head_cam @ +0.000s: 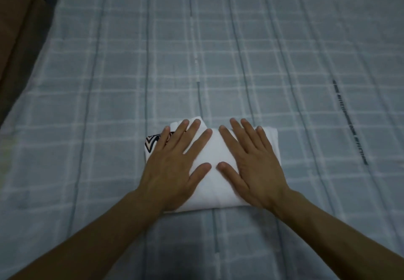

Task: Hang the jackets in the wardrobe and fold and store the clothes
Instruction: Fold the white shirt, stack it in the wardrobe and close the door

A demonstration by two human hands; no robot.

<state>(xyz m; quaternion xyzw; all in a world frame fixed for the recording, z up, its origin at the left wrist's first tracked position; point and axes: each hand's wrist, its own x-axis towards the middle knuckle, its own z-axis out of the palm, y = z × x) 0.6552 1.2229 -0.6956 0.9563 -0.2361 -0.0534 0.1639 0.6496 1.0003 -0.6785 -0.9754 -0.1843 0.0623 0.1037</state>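
Observation:
A white garment (213, 179), folded into a compact rectangle, lies on the checked bedspread (109, 82) near the front middle. A black-and-tan zigzag print (153, 142) shows at its left edge. My left hand (175, 166) rests flat on the left half of the garment, fingers spread. On the right half my right hand (251, 166) lies flat in the same way. Both palms press down on the cloth; neither hand grips it.
The pale blue and white checked bedspread fills nearly the whole view. At the far left runs the edge of the bed, with a brown floor or piece of furniture (15, 39) beyond it.

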